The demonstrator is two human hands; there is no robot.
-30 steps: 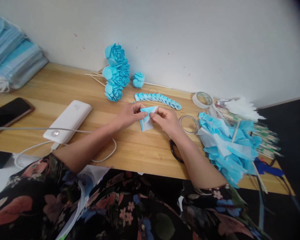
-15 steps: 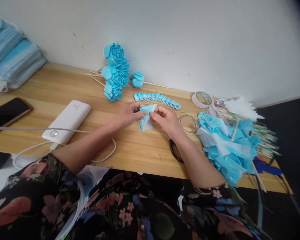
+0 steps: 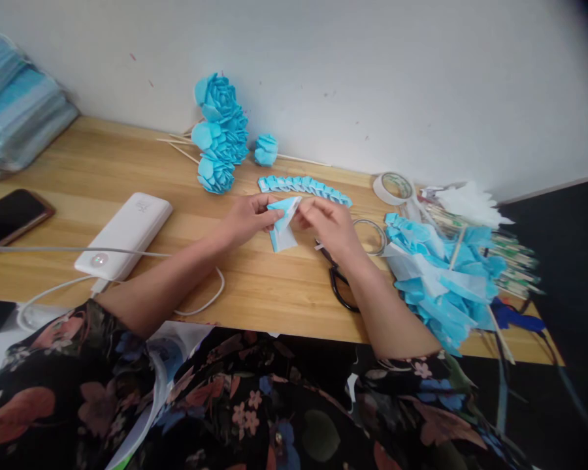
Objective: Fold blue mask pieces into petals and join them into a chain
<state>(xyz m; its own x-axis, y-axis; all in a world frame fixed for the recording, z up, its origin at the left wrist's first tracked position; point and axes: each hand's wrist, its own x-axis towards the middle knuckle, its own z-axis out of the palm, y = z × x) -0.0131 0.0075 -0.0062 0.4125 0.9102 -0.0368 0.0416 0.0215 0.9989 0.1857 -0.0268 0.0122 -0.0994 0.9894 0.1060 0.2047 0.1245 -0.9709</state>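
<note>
A thin sheet [image 3: 283, 236], blue on one face and white on the other, is held up over the table with its upper part folded over. My left hand [image 3: 245, 220] pinches its left edge between thumb and fingers. At the upper right corner, my right hand [image 3: 329, 225] has its fingertips closed on the fold. Just behind them a curved row of small folded blue pieces [image 3: 304, 185] lies on the table. Black-handled scissors [image 3: 340, 292] lie partly hidden under my right wrist and forearm.
Blue flowers on sticks [image 3: 220, 134] and a blue bud [image 3: 266, 150] lie near the wall. To the right are tape rolls [image 3: 393, 188], a heap of blue sheets [image 3: 434, 274] and green-white strips [image 3: 514, 261]. A power bank [image 3: 122, 235], cable and phone [image 3: 12, 219] occupy the left.
My right hand has shifted from the middle of the fold to the sheet's upper right corner. The folded flap stands up more. The whole view has shifted slightly.
</note>
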